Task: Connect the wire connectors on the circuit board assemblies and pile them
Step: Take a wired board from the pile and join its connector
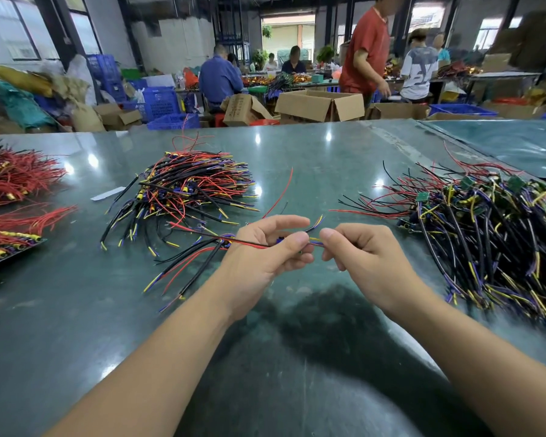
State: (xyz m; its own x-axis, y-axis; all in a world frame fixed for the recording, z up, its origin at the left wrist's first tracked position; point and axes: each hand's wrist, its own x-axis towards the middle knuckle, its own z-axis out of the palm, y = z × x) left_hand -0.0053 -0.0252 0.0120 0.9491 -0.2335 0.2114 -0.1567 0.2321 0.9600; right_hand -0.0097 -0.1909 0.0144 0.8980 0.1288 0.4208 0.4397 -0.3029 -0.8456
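Where both hands (312, 247) pinch wires (202, 244), no writing reads

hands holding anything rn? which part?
Both hold one wire assembly: left hand grips it at the blue connector, right hand pinches the yellow and blue wire ends.

Red, black, yellow and blue wire assembly (202, 247) with blue connector (279, 240), above green table between two wire piles.

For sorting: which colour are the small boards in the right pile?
Green, seen in the head view: small boards among the right pile.
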